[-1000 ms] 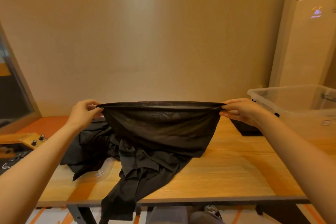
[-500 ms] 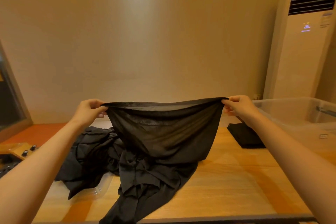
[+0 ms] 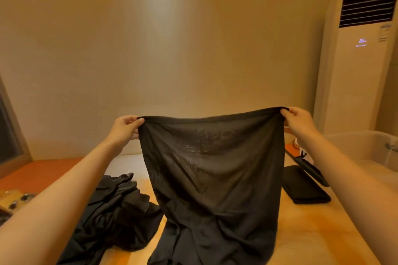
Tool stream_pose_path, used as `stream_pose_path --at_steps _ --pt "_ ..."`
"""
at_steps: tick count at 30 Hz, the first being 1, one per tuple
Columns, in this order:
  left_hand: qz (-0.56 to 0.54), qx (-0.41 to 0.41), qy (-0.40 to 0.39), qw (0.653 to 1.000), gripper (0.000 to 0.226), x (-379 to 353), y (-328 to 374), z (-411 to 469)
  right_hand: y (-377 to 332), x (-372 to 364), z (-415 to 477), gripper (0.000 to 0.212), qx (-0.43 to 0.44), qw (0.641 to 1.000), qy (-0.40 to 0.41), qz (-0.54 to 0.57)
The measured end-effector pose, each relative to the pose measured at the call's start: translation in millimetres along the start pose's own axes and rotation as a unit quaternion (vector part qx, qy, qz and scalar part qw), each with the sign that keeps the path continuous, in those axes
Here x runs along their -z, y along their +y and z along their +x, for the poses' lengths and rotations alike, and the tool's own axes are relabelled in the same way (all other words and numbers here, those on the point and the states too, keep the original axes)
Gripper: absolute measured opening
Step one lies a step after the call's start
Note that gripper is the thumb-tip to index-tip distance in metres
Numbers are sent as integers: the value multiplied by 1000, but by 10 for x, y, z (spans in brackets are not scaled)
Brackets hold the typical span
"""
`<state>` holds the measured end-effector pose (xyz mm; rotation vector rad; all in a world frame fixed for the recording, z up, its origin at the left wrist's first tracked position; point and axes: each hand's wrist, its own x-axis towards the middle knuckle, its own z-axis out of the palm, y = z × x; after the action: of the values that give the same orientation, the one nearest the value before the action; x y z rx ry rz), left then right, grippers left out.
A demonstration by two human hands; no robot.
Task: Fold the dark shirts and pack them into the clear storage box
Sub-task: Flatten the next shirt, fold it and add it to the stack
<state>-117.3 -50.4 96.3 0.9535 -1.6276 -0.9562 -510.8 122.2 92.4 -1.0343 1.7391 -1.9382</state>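
Observation:
A thin dark shirt (image 3: 213, 174) hangs stretched in the air between my hands, its lower part trailing on the wooden table (image 3: 323, 232). My left hand (image 3: 125, 128) pinches the shirt's top left corner. My right hand (image 3: 298, 120) pinches the top right corner, slightly higher. A crumpled heap of dark shirts (image 3: 112, 211) lies on the table at the left. One folded dark shirt (image 3: 305, 187) lies at the right, beside the clear storage box (image 3: 366, 146), which stands open at the far right.
A tall white air conditioner (image 3: 355, 60) stands against the wall behind the box. A dark strap-like item (image 3: 310, 168) lies between the folded shirt and the box. A yellow device with knobs (image 3: 15, 200) sits at the left edge.
Both hands have lifted the shirt higher, so more of it hangs free and it has pulled away from the heap. The camera has tilted and moved closer.

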Motion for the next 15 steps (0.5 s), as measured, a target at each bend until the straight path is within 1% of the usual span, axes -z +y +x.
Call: stream_pose_path --at_steps 3,6,8,11,15 --pt "41 25 26 998 15 -227 -157 330 195 -89 265 15 -33 999 10 14" --pt "-5 48 45 998 13 -370 -138 727 253 -167 563 12 -51 998 19 39" --pt "-39 40 65 996 11 -409 43 1018 108 -236 795 13 -46 997 20 57" --pt "-85 -13 97 992 9 -373 584 1383 -348 -339 1173 18 -8 996 33 86" --pt "-141 -113 126 975 9 -171 1321 1559 -1020 -371 1428 22 82 985 64 136"
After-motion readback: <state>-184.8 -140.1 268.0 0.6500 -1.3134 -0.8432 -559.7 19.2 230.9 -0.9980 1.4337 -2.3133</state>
